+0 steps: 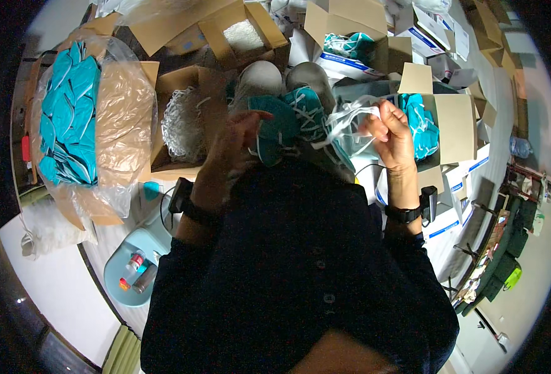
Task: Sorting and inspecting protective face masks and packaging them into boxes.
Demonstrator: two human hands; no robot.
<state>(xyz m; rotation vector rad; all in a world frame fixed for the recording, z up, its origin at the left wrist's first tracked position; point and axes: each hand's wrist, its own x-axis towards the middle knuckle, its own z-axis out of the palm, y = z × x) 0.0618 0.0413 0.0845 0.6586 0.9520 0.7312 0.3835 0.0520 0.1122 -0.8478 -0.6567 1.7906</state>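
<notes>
Cardboard bxs crowd R hand; btls on blue stool, L.

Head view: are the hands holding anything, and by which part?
Right hand: white strands, pinched near their right end. Left hand: at a teal piece's edge; whether it grips cannot be told.

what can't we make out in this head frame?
Left hand: head view, dim and blurred; grip on the teal piece unclear.
White straps in the right hand: head view, blurred and overlapping; can't count them.
Floor of the left-hand cardboard box: head view, hidden under white strings.
Bottle label: head view, too small to read.
</notes>
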